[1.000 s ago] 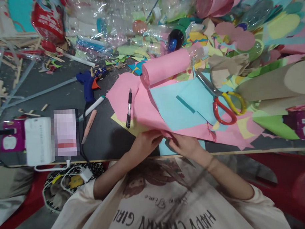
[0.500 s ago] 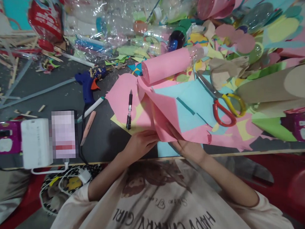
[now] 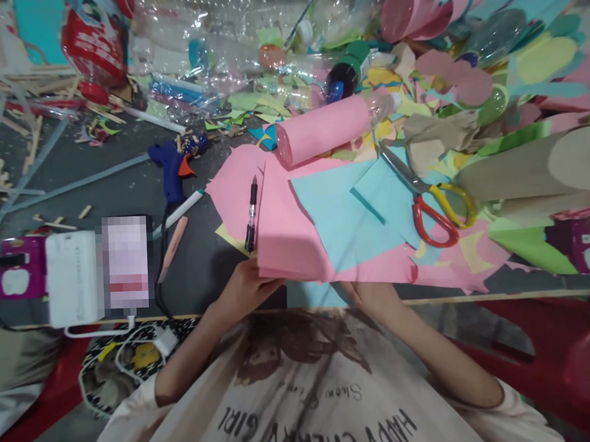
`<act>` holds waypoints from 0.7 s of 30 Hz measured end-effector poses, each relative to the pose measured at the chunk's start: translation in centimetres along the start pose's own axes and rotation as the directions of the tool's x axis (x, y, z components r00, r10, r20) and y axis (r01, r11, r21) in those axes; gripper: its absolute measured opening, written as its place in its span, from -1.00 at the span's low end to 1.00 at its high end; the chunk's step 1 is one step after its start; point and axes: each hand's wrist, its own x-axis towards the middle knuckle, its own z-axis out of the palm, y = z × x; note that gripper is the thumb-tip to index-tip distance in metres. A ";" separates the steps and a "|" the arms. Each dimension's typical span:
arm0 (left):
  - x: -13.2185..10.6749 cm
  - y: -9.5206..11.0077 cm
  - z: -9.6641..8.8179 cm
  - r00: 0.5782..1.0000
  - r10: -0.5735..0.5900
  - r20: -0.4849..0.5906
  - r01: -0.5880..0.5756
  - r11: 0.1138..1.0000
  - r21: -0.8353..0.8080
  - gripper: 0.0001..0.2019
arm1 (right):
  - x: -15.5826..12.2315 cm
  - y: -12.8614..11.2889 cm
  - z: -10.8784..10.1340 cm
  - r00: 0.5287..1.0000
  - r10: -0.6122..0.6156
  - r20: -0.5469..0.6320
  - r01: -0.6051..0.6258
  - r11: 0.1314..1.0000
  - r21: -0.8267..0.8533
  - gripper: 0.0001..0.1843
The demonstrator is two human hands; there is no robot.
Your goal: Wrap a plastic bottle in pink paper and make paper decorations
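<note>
A large sheet of pink paper (image 3: 290, 231) lies before me with its near side at the table edge. My left hand (image 3: 244, 287) has its fingers closed at the sheet's lower left corner. My right hand (image 3: 372, 299) is at the near edge, its fingers mostly hidden beneath the pink paper. Over the pink sheet lies a cut piece of light blue paper (image 3: 338, 216); another light blue piece (image 3: 312, 296) shows between my hands. A black pen (image 3: 251, 216) rests just left of the sheet. Red and yellow-handled scissors (image 3: 417, 184) lie on the right.
A pink-wrapped bottle (image 3: 325, 129) lies behind the sheet. To the left are a blue glue gun (image 3: 170, 167), a marker (image 3: 183, 211), a phone (image 3: 128, 262) and a white power bank (image 3: 73, 277). Clear bottles and paper scraps (image 3: 252, 106) crowd the back.
The lifted, folded pink paper has come down flat, uncovering more of the light blue piece. My left hand has moved left and slightly nearer me; my right hand has drawn slightly nearer too.
</note>
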 end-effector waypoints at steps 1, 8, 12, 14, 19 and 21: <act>0.1 0.1 0.0 0.999 -0.018 -0.033 0.017 1.000 -0.025 -0.68 | 0.1 -0.2 -0.1 0.999 -0.010 -0.040 0.008 0.999 -0.043 -0.61; 0.8 -0.5 -1.6 0.983 0.015 -0.184 -0.022 0.999 -0.038 -0.82 | -0.1 0.1 0.7 0.975 -0.086 -0.204 0.052 0.985 -0.165 -0.57; -0.1 -1.7 -4.4 0.986 0.003 -0.167 0.006 0.998 0.055 -0.83 | -0.4 0.6 0.9 0.987 -0.051 -0.153 0.033 0.993 -0.114 -0.63; -1.1 -2.4 -6.1 0.979 -0.037 -0.200 0.052 0.996 0.070 -0.82 | -0.2 0.5 0.7 0.993 -0.026 -0.112 0.016 0.996 -0.088 -0.66; -4.0 -4.0 -10.5 0.884 -0.239 -0.401 0.198 0.970 -0.142 -0.67 | 0.8 -0.6 -0.7 0.995 -0.010 0.104 0.019 0.996 -0.082 -0.59; -5.0 -4.3 -12.1 0.796 -0.260 -0.547 0.210 0.965 -0.155 -0.77 | 1.1 -1.5 -1.2 0.976 -0.037 0.213 0.045 0.999 -0.028 -0.57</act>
